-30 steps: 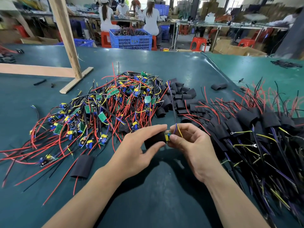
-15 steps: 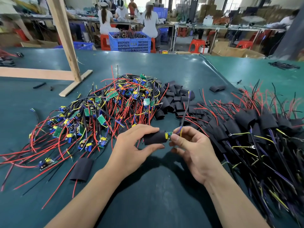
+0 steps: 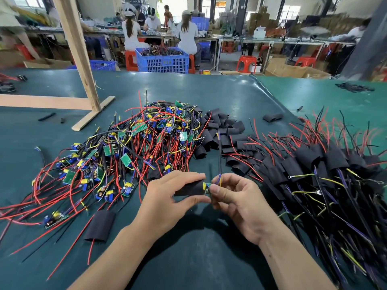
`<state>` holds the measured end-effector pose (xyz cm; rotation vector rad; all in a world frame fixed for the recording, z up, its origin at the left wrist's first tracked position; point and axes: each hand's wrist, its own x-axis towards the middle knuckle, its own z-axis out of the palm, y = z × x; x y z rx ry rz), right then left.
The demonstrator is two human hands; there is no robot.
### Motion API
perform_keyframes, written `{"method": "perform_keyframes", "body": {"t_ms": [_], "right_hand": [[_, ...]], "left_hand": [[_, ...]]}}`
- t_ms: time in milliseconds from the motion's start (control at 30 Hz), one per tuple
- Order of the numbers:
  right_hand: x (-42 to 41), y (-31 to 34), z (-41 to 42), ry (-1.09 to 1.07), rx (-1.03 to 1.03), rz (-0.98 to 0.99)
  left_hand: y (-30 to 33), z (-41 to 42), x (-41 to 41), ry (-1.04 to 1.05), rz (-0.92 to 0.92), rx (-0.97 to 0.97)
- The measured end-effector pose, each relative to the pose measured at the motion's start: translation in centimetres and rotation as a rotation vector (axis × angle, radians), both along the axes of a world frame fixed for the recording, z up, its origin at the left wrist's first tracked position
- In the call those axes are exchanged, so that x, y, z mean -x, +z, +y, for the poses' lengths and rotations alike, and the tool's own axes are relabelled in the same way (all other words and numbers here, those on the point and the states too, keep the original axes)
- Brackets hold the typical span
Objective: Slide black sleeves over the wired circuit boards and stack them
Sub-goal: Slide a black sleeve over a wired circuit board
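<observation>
My left hand (image 3: 167,199) grips a black sleeve (image 3: 188,188) between thumb and fingers, just above the green table (image 3: 188,258). A small circuit board (image 3: 207,186) sticks out of the sleeve's right end, only its tip showing. My right hand (image 3: 236,197) pinches that end together with its purple and yellow wires, and a black lead rises from it. A heap of bare wired boards (image 3: 129,147) lies behind my left hand. Loose black sleeves (image 3: 219,130) are piled behind centre. Sleeved boards (image 3: 318,176) are stacked at the right.
One loose sleeve (image 3: 99,226) lies on the table at front left, over a red wire. A wooden post and foot (image 3: 83,70) stand at the back left. A blue crate (image 3: 163,60) and seated people are beyond the table's far edge.
The sleeve has slid a little further over the board, so less of the board shows. Both hands have stayed close together in front of me; the black lead now stands more upright.
</observation>
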<state>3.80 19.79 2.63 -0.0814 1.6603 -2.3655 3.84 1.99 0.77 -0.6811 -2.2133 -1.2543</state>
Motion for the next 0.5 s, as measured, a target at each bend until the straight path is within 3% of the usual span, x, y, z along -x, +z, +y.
{"method": "perform_keyframes", "body": {"t_ms": [500], "right_hand": [[-0.2,-0.1,-0.4,0.030,0.108,0.011]], "left_hand": [[0.6,1.1,-0.4,-0.053,0.072,0.062]]}}
